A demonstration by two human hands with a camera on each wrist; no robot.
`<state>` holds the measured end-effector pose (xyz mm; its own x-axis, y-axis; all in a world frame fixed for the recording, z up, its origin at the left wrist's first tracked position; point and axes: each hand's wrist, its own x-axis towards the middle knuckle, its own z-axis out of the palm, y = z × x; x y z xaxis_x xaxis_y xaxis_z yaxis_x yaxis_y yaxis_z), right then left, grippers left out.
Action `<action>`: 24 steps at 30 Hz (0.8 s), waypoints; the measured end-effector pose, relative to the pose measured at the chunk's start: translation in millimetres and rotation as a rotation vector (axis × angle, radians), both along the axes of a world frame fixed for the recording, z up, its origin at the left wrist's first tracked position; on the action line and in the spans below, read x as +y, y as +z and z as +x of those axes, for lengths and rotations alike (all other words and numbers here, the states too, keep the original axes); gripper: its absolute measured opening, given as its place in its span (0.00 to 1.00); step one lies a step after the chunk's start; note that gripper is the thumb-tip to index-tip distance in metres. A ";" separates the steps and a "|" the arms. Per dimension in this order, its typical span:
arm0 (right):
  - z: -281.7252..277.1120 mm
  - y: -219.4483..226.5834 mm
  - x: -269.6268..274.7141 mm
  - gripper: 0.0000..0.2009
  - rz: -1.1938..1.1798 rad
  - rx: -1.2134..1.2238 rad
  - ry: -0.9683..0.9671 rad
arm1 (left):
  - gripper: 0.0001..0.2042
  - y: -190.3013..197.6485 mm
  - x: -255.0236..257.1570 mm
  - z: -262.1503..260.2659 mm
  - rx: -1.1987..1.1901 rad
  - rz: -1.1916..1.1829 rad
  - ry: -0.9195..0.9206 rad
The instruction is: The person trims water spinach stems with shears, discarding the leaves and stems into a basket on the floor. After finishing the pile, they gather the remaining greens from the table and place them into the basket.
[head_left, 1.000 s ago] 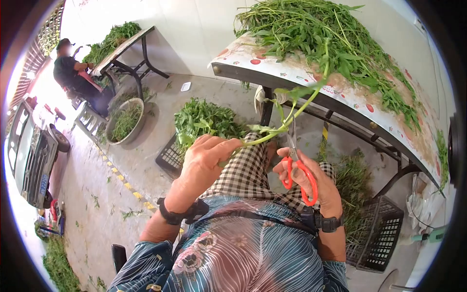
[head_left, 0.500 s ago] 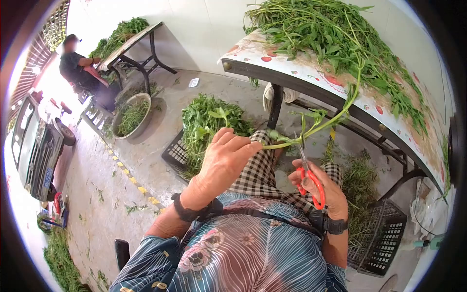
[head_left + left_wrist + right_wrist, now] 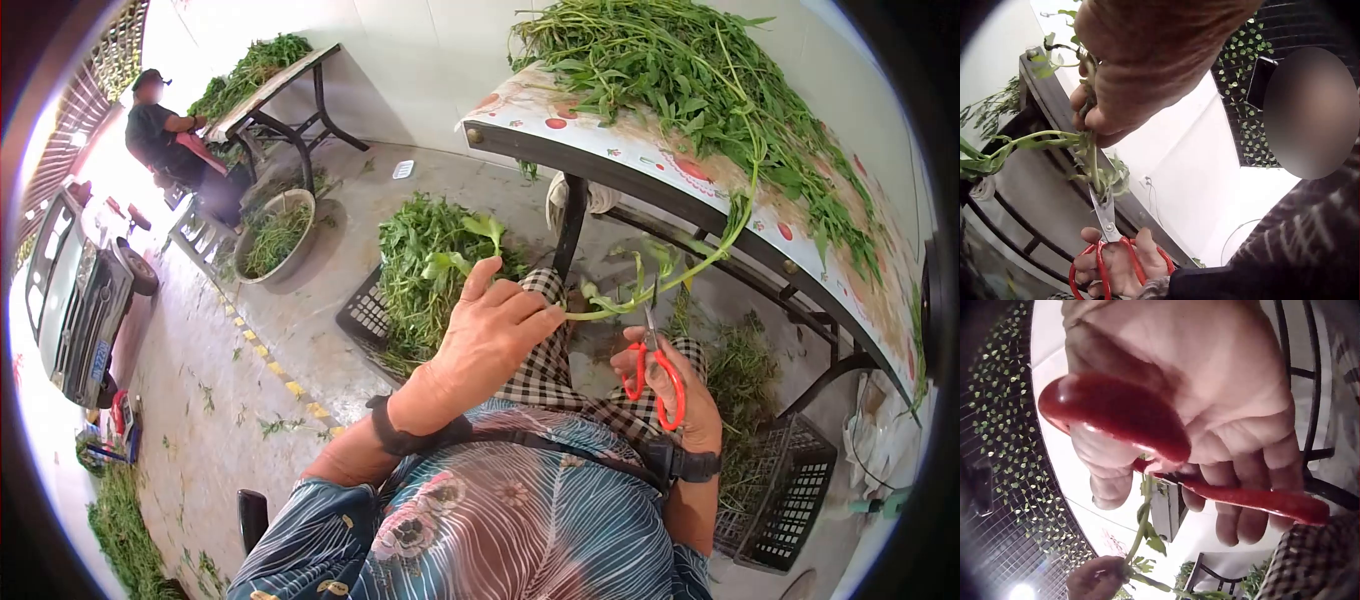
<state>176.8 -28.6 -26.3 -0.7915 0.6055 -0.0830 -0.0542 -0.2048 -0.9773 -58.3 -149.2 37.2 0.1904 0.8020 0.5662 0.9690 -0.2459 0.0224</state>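
In the head view my left hand (image 3: 490, 335) pinches a long green leafy stem (image 3: 705, 262) by its near end; the stem arches up to the right towards the table. Leafy tips (image 3: 485, 230) stick out beyond the left fingers. My right hand (image 3: 690, 400) holds red-handled scissors (image 3: 672, 388), its thumb through one loop, as the right wrist view shows at the red handle (image 3: 1116, 415). The blades (image 3: 1102, 209) stand parted at the stem, just below the left fingers in the left wrist view.
A patterned table (image 3: 640, 145) bears a heap of cut greens (image 3: 660, 70). On the floor are a crate of greens (image 3: 425, 270), a black crate (image 3: 790, 490) and a round tub (image 3: 300, 250). Another person (image 3: 170, 140) sits by a far table (image 3: 265, 100). A vehicle (image 3: 75, 290) stands at left.
Both hands, with the stem and scissors, have shifted right in the head view, and the scene has shifted a little too. Leafy tips now show beyond the left hand.
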 end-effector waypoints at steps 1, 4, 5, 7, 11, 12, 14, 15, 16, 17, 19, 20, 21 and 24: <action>0.4 -0.2 0.2 0.29 -0.013 0.004 -0.003 | 0.15 0.4 -0.8 1.3 0.015 -0.013 0.023; 1.3 -0.4 1.2 0.29 -0.018 0.014 -0.004 | 0.15 0.8 -1.8 2.8 0.027 -0.020 0.080; 1.7 0.1 0.7 0.29 0.001 0.014 -0.002 | 0.15 -1.4 -0.4 1.9 0.011 0.001 0.075; 3.6 0.4 0.5 0.28 0.008 0.009 0.000 | 0.15 -7.7 1.5 -3.0 -0.026 0.040 0.058; 2.9 1.8 0.8 0.28 -0.010 0.008 -0.007 | 0.13 -2.3 0.7 -2.6 -0.059 0.020 0.056; 3.6 2.5 0.9 0.28 -0.007 0.007 -0.009 | 0.12 -1.5 0.5 -3.3 -0.071 0.002 0.062; 4.3 2.8 2.2 0.29 0.012 -0.012 -0.011 | 0.11 -2.6 0.2 -3.6 -0.101 -0.008 0.070; 4.3 3.0 2.3 0.29 0.022 -0.025 -0.017 | 0.09 -0.7 -0.4 -2.2 -0.098 -0.025 0.076; 4.4 3.3 2.4 0.29 0.032 -0.037 -0.021 | 0.09 -1.5 -0.2 -2.2 -0.110 -0.031 0.070; 4.7 3.8 2.3 0.30 0.031 -0.041 -0.024 | 0.09 -2.7 -0.2 -2.3 -0.122 -0.039 0.066; 3.5 2.2 2.9 0.31 -0.001 -0.032 -0.021 | 0.09 -2.8 0.8 -0.8 -0.126 -0.052 0.051; 2.5 1.8 3.2 0.31 -0.015 -0.026 -0.019 | 0.09 -3.1 1.1 -0.6 -0.168 -0.087 0.047; 2.0 2.4 3.4 0.31 0.004 -0.029 -0.017 | 0.09 -3.8 0.5 -0.3 -0.209 -0.121 0.045; 0.7 5.4 4.5 0.32 0.042 -0.039 -0.022 | 0.10 -8.5 -1.2 6.4 -0.395 -0.220 0.048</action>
<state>177.5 -24.1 -20.9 -0.7744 0.6266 -0.0874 -0.0205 -0.1629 -0.9864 -51.8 -150.4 28.6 -0.0468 0.9139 0.4033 0.8857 -0.1487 0.4398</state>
